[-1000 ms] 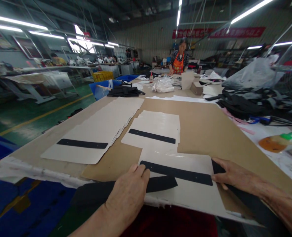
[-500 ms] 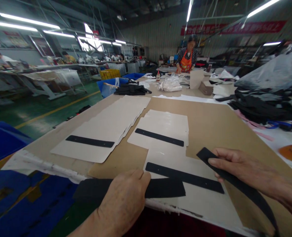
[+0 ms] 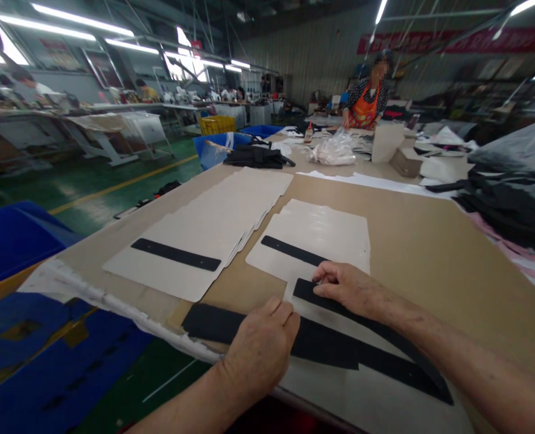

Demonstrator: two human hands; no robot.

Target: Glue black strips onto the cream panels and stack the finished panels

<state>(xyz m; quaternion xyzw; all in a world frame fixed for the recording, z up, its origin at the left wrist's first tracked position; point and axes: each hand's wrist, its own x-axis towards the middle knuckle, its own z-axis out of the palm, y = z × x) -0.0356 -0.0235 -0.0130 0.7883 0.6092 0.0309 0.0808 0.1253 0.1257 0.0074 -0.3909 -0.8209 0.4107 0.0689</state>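
My left hand (image 3: 265, 346) is closed on a wide black strip (image 3: 324, 340) lying at the table's near edge, with an end showing on either side of it. My right hand (image 3: 351, 289) pinches a long black strip (image 3: 304, 290) close to its left end; the rest bends away behind my forearm. Under both hands, a pale board (image 3: 326, 392) carries another black strip (image 3: 407, 371), partly covered. A narrow black strip (image 3: 285, 247) lies on the middle boards (image 3: 330, 220), its right end hidden by my right hand. A further one (image 3: 175, 254) rests on the left row of boards (image 3: 213, 217).
Dark fabric pieces (image 3: 511, 211) heap up at the right edge. Farther back are black straps (image 3: 258, 155), a clear plastic bag (image 3: 335, 149) and a small bottle (image 3: 309, 132). A person in an orange apron (image 3: 365, 107) stands beyond. Blue bins (image 3: 18, 241) stand left.
My right hand has moved left with its strip, over the near board. My left hand has shifted right and slightly up with the wide strip. The view has turned somewhat left.
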